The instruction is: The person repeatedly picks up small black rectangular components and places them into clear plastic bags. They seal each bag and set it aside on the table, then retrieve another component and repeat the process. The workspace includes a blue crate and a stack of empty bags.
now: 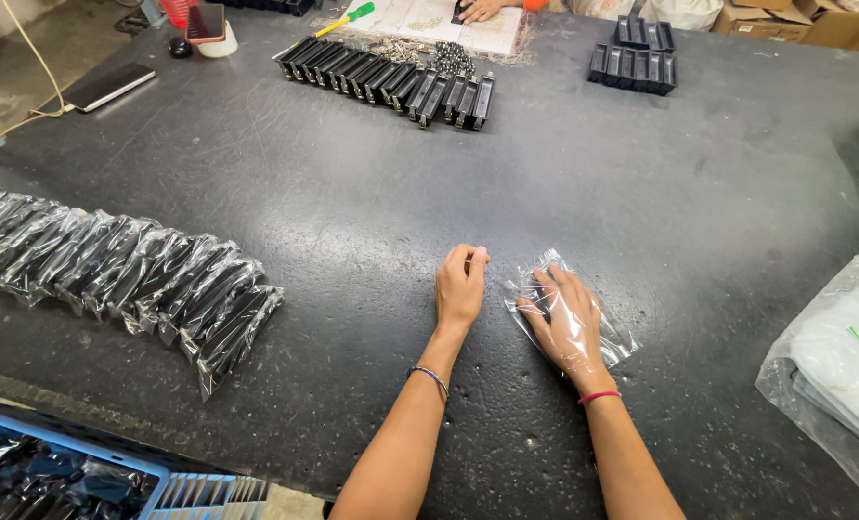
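Clear plastic bag (614,339), flat and empty on the dark table (372,212), slipped around the right hand (566,323). Fingers spread inside it, so a wide grip, holding nothing but film. Just left of that, left hand (460,289) curled loosely, knuckles down, touching neither bag nor part; can't tell if anything sits in it.

Progress-wise, probably somewhere in the middle. Well off to the left grip's side: long row of bagged black parts (121,274), already wrapped. Far ahead of both grips: bare black parts (391,82), still unbagged, plus a smaller black batch (634,60). Right of the right grip: pile of spare bags (839,361). Nothing in the open bag yet.
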Available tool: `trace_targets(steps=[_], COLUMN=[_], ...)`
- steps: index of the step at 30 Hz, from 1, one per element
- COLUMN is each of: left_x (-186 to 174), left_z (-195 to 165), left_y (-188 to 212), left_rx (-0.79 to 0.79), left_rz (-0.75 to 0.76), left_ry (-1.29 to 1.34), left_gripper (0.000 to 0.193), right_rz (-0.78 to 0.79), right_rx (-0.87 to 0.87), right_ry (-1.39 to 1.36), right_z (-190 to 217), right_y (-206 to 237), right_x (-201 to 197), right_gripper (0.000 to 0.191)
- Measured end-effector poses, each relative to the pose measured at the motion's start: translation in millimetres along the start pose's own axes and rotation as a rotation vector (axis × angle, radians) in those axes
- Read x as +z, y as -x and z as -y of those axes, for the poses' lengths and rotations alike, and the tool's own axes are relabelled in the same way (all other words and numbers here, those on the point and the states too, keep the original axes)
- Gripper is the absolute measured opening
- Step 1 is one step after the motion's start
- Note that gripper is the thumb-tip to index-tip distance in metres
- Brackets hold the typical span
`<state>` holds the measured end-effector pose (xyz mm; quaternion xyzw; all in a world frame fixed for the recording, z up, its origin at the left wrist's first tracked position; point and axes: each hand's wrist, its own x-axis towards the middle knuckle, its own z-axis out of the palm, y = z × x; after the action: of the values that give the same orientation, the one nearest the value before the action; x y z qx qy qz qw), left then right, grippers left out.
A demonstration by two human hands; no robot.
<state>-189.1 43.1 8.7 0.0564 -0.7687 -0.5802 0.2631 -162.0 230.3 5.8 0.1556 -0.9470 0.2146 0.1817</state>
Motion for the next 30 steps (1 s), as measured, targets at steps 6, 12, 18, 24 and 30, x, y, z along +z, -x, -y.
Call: trace_targets(steps=[6, 12, 18, 24, 30], left_x=[-2.0, -1.0, -0.6, -3.7, -4.0], left_z=[-3.5, -1.6, -3.0, -5.1, -6.9], left_y=[-0.3, -1.0, 0.5, -0.9, -0.4], left_rx=[-0.014, 0.003, -0.016, -0.022, -0.033], left_rz=[0.001, -0.007, 0.001, 0.007, 0.013], left_ry=[0.001, 0.009, 0.022, 0.018, 0.015], left_gripper=[0.031, 0.03, 0.03, 0.03, 0.031], right_rz=[-0.018, -0.01, -0.014, -0.029, 0.004], right_rx=[-0.021, -0.011, -0.003, -0.031, 0.002], right_ry=[0.003, -0.005, 0.0, -0.008, 0.004], right_z=[3.2, 3.3, 2.9, 3.5, 3.3], right_y=[-0.6, -0.6, 1.4, 0.7, -0.5], right_x=[-2.1, -3.0, -2.6, -2.0, -1.5], right_gripper=[0.059, 0.058, 0.058, 0.058, 0.059])
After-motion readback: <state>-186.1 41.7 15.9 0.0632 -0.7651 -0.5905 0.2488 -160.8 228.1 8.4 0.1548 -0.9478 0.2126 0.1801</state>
